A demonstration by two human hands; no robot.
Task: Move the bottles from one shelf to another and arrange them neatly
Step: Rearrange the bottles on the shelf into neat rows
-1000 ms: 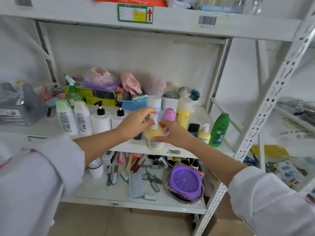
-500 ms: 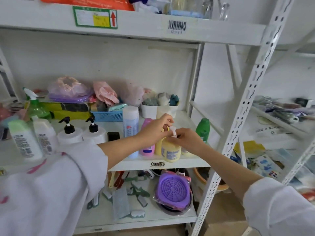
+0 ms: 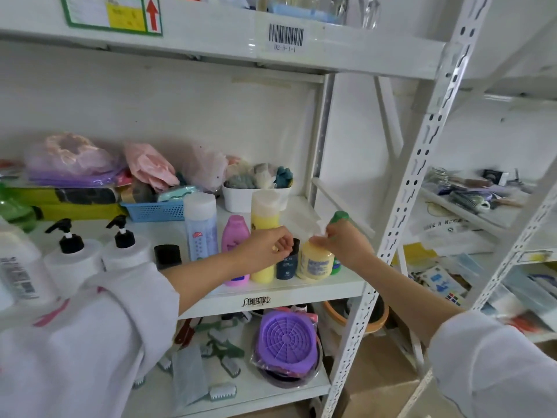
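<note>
A small yellow pump bottle (image 3: 316, 264) stands near the front right of the middle shelf (image 3: 301, 292). My right hand (image 3: 346, 245) pinches its white pump top. My left hand (image 3: 268, 247) hovers just left of it, fingers curled, holding nothing, in front of a dark blue bottle (image 3: 284, 266). A tall yellow bottle (image 3: 265, 212), a pink bottle (image 3: 235, 233) and a pale blue bottle (image 3: 200, 227) stand in a row to the left. A green bottle (image 3: 339, 217) peeks out behind my right hand. Two white pump bottles (image 3: 72, 260) and a black jar (image 3: 168, 254) sit further left.
A blue basket (image 3: 153, 211), a white tub (image 3: 241, 199) and bagged items fill the back of the shelf. A perforated upright post (image 3: 407, 191) stands right of my right hand. The lower shelf holds a purple round strainer (image 3: 286, 339) and several brushes.
The yellow pump bottle has moved right along the shelf front to the end of the row. My left hand has come off its pump; my right hand still holds the top.
</note>
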